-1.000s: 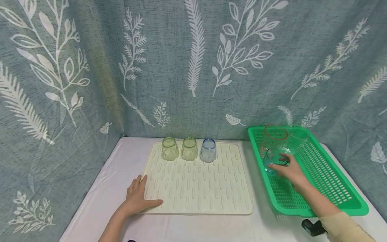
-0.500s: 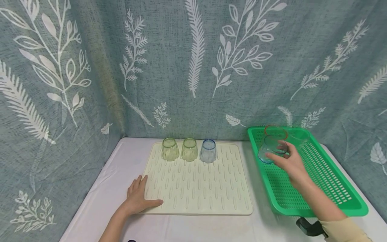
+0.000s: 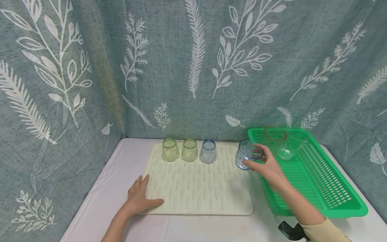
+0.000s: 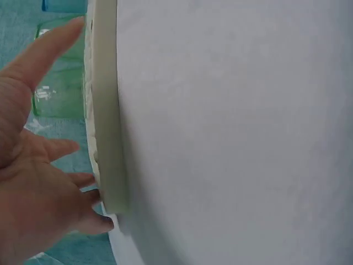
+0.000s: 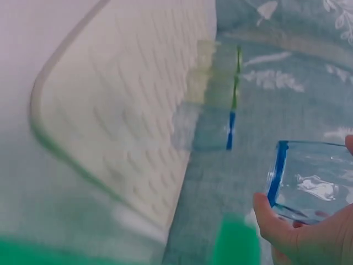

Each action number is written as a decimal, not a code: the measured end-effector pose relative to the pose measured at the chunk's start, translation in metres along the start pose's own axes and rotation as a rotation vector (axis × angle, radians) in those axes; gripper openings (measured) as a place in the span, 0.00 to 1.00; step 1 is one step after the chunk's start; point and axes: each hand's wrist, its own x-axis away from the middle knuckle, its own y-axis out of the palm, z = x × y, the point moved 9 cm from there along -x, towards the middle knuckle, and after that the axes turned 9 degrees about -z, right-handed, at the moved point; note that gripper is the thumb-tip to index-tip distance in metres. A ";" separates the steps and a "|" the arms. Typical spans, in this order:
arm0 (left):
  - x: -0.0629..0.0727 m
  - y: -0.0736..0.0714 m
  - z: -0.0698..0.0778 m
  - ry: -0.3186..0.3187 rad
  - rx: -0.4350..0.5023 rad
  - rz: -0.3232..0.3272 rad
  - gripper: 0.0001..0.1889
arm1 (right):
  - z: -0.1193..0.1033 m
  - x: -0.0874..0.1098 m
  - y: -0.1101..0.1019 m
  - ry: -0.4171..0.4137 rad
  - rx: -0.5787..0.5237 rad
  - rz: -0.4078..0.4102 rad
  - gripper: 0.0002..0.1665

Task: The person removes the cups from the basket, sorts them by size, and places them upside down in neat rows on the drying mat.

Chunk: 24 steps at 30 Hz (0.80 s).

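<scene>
My right hand (image 3: pixel 269 169) grips a light blue glass (image 3: pixel 245 156) by its side and holds it, wide mouth up and slightly tilted, over the back right edge of the cream ridged drying mat (image 3: pixel 196 191). The right wrist view shows the thick blue base (image 5: pixel 277 174) of this glass near the fingertips. On the mat's back edge two green glasses (image 3: pixel 170 151) and a blue glass (image 3: pixel 208 153) stand in a row, narrow ends up. My left hand (image 3: pixel 138 198) rests with spread fingers at the mat's front left corner; its thumb lies over the front edge.
A green plastic basket (image 3: pixel 358 211) stands to the right of the mat. Inside it, at the back, are a red-rimmed glass (image 3: pixel 275 137) and a clear glass (image 3: pixel 287 153). A leaf-patterned curtain (image 3: pixel 169 67) hangs behind the white-covered table (image 3: pixel 187 228).
My right hand has lifted the blue glass out of the basket and carried it left to the mat's edge. The left hand has stayed in place.
</scene>
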 end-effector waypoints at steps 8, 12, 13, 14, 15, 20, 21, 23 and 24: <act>0.007 -0.009 0.034 0.102 0.069 0.142 0.44 | 0.007 -0.003 0.036 0.030 0.041 -0.034 0.44; 0.008 -0.010 0.057 0.203 0.205 0.226 0.36 | 0.011 -0.005 0.054 0.034 0.009 -0.050 0.43; 0.009 -0.009 0.063 0.226 0.248 0.234 0.34 | 0.012 -0.006 0.058 0.032 0.004 -0.052 0.43; 0.009 -0.008 0.068 0.249 0.288 0.239 0.33 | 0.013 -0.007 0.062 0.030 0.003 -0.052 0.43; 0.009 -0.006 0.073 0.268 0.326 0.238 0.32 | 0.014 -0.007 0.066 0.029 0.006 -0.053 0.43; 0.009 0.005 0.094 0.328 0.469 0.209 0.28 | 0.023 -0.008 0.084 0.027 0.023 -0.048 0.43; 0.009 0.008 0.098 0.338 0.487 0.200 0.28 | 0.026 -0.008 0.087 0.032 0.019 -0.051 0.43; 0.008 0.013 0.105 0.356 0.519 0.182 0.27 | 0.031 -0.008 0.092 0.041 0.007 -0.058 0.43; 0.008 0.015 0.108 0.363 0.528 0.175 0.27 | 0.033 -0.008 0.095 0.044 0.001 -0.062 0.44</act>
